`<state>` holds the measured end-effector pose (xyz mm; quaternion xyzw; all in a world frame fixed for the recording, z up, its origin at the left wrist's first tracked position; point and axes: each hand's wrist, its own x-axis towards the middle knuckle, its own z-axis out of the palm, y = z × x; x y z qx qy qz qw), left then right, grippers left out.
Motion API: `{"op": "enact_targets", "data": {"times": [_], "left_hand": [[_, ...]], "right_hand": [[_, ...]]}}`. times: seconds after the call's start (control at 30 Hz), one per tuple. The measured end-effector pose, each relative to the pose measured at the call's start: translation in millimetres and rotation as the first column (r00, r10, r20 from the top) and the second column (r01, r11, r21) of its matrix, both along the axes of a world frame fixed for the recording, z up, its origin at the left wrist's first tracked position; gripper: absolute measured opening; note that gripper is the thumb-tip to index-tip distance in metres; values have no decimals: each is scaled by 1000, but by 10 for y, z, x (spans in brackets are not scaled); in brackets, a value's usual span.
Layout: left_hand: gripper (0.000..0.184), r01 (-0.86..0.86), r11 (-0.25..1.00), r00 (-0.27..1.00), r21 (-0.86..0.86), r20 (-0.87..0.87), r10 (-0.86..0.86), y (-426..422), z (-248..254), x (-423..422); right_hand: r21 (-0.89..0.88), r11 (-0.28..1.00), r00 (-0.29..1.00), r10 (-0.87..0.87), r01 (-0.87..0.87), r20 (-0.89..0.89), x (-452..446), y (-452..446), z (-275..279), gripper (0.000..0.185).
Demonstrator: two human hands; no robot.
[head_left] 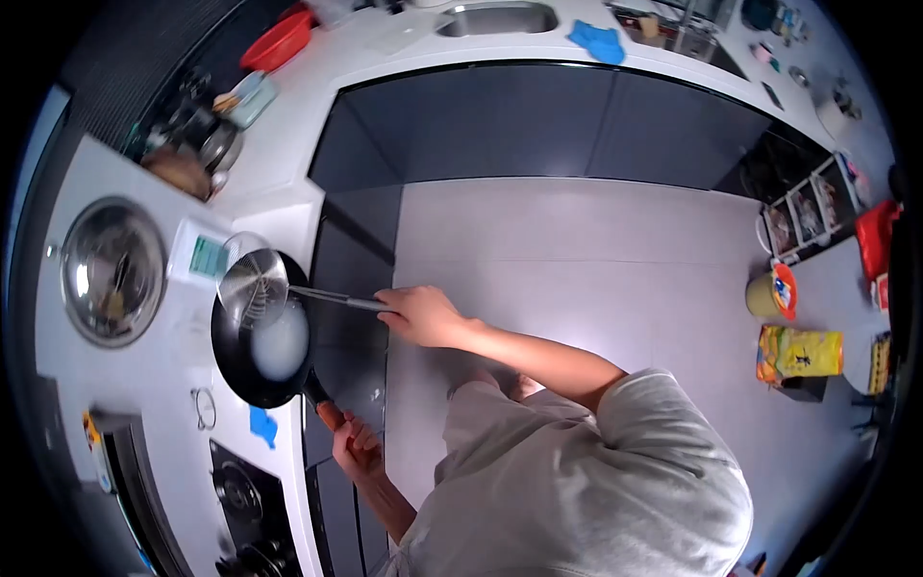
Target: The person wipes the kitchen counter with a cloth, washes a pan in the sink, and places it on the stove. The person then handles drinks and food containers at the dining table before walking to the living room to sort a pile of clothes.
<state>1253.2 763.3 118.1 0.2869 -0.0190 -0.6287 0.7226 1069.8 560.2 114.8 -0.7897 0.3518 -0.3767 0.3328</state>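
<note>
My left hand (pixel 358 449) is closed round the brown-ended handle of a black frying pan (pixel 231 361), near the counter's edge. Cloudy, whitish liquid (pixel 280 344) lies in the pan. In my right hand (pixel 423 315) is the long metal handle of a round skimmer (pixel 254 286). The skimmer's head is over the far part of the pan; I cannot tell whether it touches the liquid. Beyond the pan, a clear round rim (pixel 247 240) shows in part, beside a white object with a green panel (pixel 205 256).
A glass lid (pixel 113 272) lies on the white counter (pixel 154 385). Nearer are a blue cloth (pixel 262 426) and a gas stove (pixel 237 492). A red basin (pixel 277 41), a sink (pixel 497 19) and another blue cloth (pixel 597 41) line the far counter. A yellow bag (pixel 800 354) stands right.
</note>
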Motion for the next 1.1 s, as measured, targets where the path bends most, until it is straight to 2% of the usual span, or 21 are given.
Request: {"op": "enact_targets", "data": {"times": [0.1,0.17,0.23,0.33,0.43,0.53,0.57,0.67,0.73,0.9,0.93,0.97,1.07,1.1], "left_hand": [[16,115,992,992,52,44,-117,-727,37,-635],[15,184,979,980,85,61,-189,-1212,31,-1067],[14,343,936,939,77,9,-345,-1763,-157,-1328],[12,483,872,875,77,-41,-481,-2624,-170,-2030],[12,614,787,790,63,-36,-613,-3508,-173,-2757],[13,709,705,704,6,-66,-707,-4291,-212,-3617],[13,732,680,677,-31,-73,-732,-4441,-134,-3726],[13,772,636,636,2,-15,-772,-5116,65,-4649],[13,808,588,586,-23,-60,-808,-5579,109,-5239],[13,840,539,533,-61,-84,-842,-6343,14,-6494],[12,840,539,535,-55,-73,-841,-6458,1,-6747],[12,838,543,540,-52,-65,-839,-6530,13,-6955],[13,800,600,600,14,5,-800,-6762,64,-7622],[13,792,610,610,32,-9,-792,-6827,70,-7790]], "right_hand": [[187,972,962,-181,144,203,-909,-427,-56,24],[318,929,936,-269,190,226,-1539,-756,-164,22],[476,843,889,-394,249,234,-2152,-1025,-154,22],[504,755,783,-582,419,220,-3104,-1484,-55,25],[418,724,697,-672,548,250,-4123,-1953,-36,27],[433,605,614,-777,668,139,-5218,-2319,123,25],[384,575,571,-809,722,137,-5381,-2336,251,25],[343,459,444,-887,820,125,-6378,-2663,240,25],[361,378,380,-922,853,66,-7064,-2898,337,26],[134,245,256,-964,960,-76,-8512,-3597,278,24],[74,235,242,-966,969,-94,-8778,-3784,288,24],[64,264,272,-936,962,-225,-8997,-3962,347,23],[-218,359,259,-887,908,-381,-9693,-4584,97,24],[-253,452,295,-827,856,-479,-9837,-4768,129,25]]}}
